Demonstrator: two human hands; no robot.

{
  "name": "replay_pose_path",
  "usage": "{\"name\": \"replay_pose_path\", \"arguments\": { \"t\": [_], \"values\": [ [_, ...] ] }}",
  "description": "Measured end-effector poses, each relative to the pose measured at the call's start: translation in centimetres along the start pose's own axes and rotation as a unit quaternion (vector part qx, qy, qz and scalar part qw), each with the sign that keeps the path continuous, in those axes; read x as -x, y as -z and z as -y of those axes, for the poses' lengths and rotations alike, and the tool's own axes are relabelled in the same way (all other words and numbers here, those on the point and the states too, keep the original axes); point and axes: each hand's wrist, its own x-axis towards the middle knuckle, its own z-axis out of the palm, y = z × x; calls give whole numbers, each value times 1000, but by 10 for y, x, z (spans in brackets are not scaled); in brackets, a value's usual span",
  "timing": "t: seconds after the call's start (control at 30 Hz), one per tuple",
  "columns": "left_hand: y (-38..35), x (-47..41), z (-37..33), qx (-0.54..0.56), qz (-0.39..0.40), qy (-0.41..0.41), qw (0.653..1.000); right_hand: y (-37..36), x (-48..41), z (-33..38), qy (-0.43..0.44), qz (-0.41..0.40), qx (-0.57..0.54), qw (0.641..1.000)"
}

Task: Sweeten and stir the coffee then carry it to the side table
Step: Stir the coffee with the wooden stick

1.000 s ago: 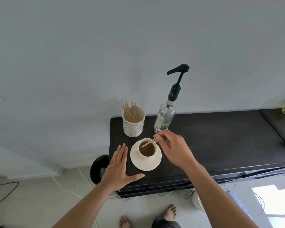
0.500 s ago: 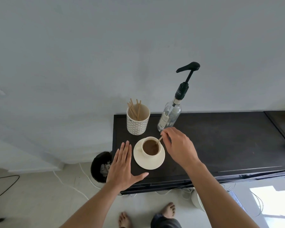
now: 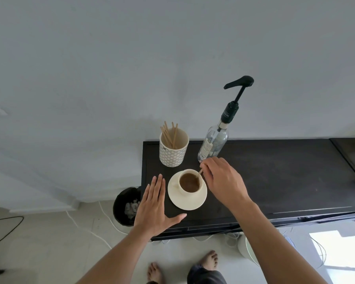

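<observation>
A cream cup [image 3: 182, 192] full of brown coffee stands on a cream saucer [image 3: 190, 202] near the left end of a dark table [image 3: 275, 177]. My right hand [image 3: 223, 181] pinches a wooden stir stick [image 3: 200, 172] whose lower end dips into the coffee at the cup's right rim. My left hand [image 3: 154, 206] lies flat and open on the table just left of the saucer, thumb pointing under it. Behind the cup stands a clear glass syrup bottle [image 3: 214, 143] with a black pump.
A patterned white holder [image 3: 173, 152] with several wooden sticks stands at the table's back left corner. A black waste bin [image 3: 127, 206] sits on the floor left of the table. Cables run along the floor, and my bare feet [image 3: 210, 260] are below.
The stick has swung from the cup's left side to its right rim as my right hand stirs. The view shifted slightly; my left hand stays flat.
</observation>
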Motion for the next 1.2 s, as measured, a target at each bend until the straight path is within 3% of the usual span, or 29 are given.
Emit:
{"name": "replay_pose_path", "arguments": {
  "t": [0.2,0.43,0.63,0.93,1.2],
  "values": [
    [-1,0,1,5,-3,-1,1000,-5,5,10,33,82,-95,992],
    [1,0,0,-2,-2,-2,1000,1,3,-3,-26,31,11,999],
    [3,2,0,1,-6,1,1000,-7,5,9,13,87,-84,993],
    [-1,0,2,1,-31,-3,1000,-3,-3,5,-39,41,18,998],
    [2,1,0,-5,-21,-4,1000,-1,-4,16,-11,97,-72,993]
  ]
}}
